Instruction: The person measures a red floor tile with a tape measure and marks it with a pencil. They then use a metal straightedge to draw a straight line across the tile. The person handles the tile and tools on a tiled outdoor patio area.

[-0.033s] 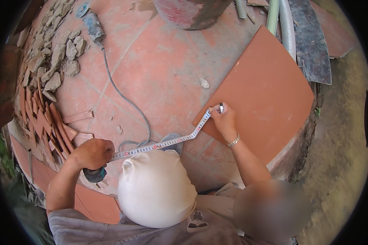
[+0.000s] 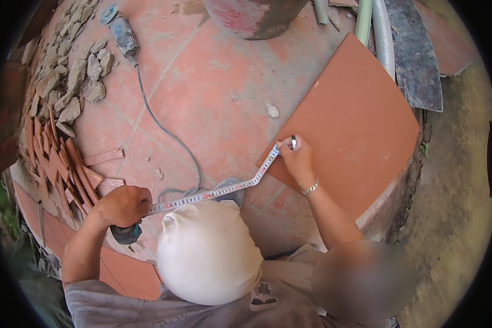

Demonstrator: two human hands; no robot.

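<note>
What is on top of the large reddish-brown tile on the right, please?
The measuring tape extends over the left corner of the tile, pinched by the right hand, which also holds a small black-and-white object. The surface directly beneath them is covered from view.

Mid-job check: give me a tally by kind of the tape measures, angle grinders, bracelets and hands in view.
Tape measure: 1
Angle grinder: 1
Bracelet: 1
Hands: 2 (left hand gripping the case, right hand pinching the tape's end)
Total: 5
</note>
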